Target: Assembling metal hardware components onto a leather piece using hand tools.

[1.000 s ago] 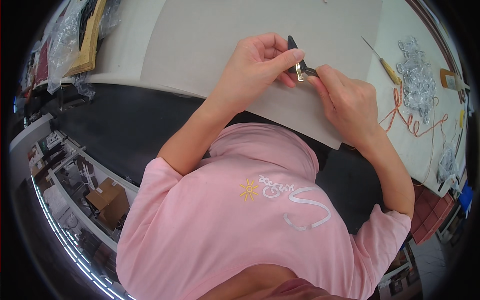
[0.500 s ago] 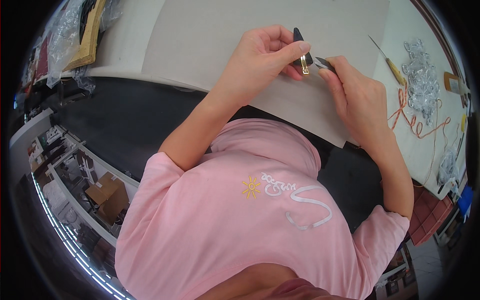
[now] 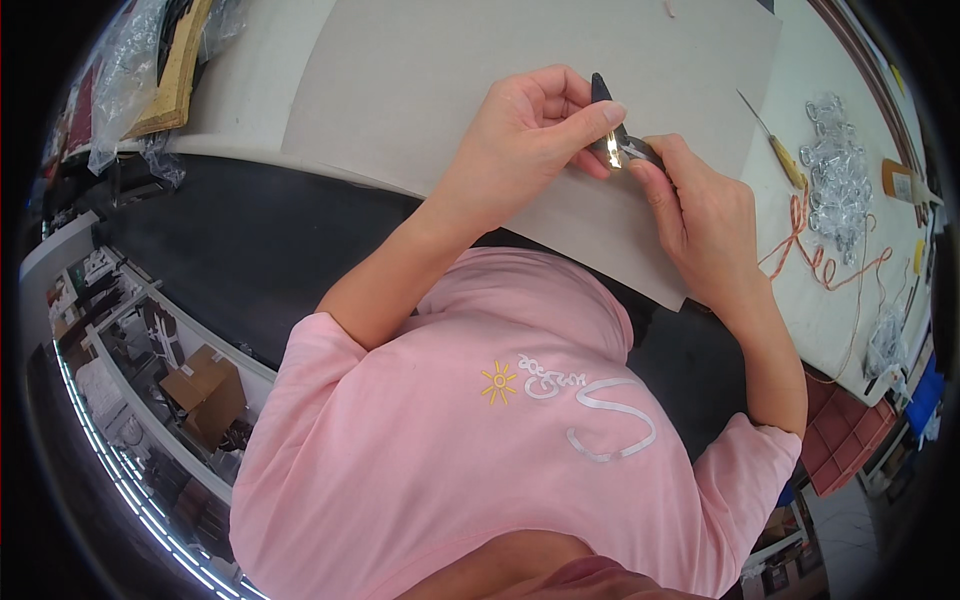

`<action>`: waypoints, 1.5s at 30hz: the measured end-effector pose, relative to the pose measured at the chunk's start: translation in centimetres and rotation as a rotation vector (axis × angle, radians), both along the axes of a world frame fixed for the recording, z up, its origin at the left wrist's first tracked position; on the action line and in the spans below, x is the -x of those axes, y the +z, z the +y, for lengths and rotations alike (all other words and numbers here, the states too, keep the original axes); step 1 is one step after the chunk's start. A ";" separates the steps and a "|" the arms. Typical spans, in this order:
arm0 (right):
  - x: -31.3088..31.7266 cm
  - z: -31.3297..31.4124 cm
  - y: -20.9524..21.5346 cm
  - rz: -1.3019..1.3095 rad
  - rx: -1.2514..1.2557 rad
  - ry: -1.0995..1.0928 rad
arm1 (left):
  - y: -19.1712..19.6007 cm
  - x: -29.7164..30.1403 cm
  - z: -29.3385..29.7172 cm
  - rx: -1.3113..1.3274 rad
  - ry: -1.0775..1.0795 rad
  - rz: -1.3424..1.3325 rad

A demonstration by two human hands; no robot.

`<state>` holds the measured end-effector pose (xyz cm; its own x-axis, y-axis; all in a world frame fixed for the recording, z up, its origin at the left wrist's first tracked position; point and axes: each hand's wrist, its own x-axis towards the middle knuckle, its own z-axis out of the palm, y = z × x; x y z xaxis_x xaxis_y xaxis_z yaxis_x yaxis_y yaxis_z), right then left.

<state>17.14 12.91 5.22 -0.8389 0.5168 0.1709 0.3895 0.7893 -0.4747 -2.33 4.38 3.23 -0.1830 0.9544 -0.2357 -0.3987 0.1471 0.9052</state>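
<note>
My left hand (image 3: 525, 140) pinches a small black strap (image 3: 600, 90) between thumb and fingers, over the grey sheet on the table. A shiny gold metal fitting (image 3: 614, 152) sits at the strap's lower end. Closed around a small dark-handled tool with a silver tip (image 3: 640, 150), my right hand (image 3: 710, 215) is just right of the strap. The tool's tip meets or nearly meets the strap beside the gold fitting; the exact contact is too small to tell. Most of the tool is hidden inside my right hand.
A large grey sheet (image 3: 420, 80) covers much of the white table. On the right lie an awl with a yellow handle (image 3: 785, 160), a heap of clear-wrapped metal rings (image 3: 838, 180) and orange cord (image 3: 800, 235). Plastic wrap (image 3: 125, 90) and a yellowish board (image 3: 175, 85) are at far left.
My right hand has come slightly left, bringing the tool close against the strap and gold fitting. Both hands appear a little lower in view, which has shifted slightly.
</note>
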 end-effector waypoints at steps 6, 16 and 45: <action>0.3 0.1 0.0 -0.017 -0.020 0.003 | 0.0 -0.2 0.0 0.000 -0.002 0.013; 0.0 0.5 -0.6 0.008 0.003 0.051 | 0.2 -0.5 -0.1 0.025 0.012 0.056; 0.1 0.1 0.4 -0.015 0.077 -0.001 | 0.2 0.0 0.0 0.024 -0.002 -0.001</action>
<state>16.99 13.03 5.58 -0.8405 0.5288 0.1180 0.3979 0.7503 -0.5280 -2.35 4.39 3.47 -0.1812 0.9489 -0.2584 -0.3997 0.1690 0.9009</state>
